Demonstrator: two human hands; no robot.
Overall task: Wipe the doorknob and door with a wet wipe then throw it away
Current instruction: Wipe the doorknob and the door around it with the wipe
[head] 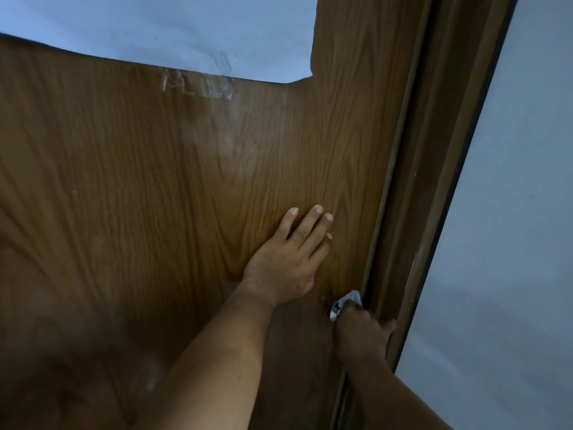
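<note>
One wood-grain door (155, 187); one left hand (286, 265) flat on it, fingers spread. One right hand (361, 335) clenched around one wet wipe (345, 302) at the door edge. One taped paper sheet (161, 29) above.

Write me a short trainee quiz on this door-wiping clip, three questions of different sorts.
1. True or false: the left hand lies flat on the door, fingers spread.
2. Which hand holds the wipe? A) left B) right C) neither
3. Fill in: a white sheet is fixed to the door with clear ____.

Key: 1. true. 2. B, the right hand is closed around the wipe near the door's edge, where the knob would be; the knob itself is hidden. 3. tape.
</note>
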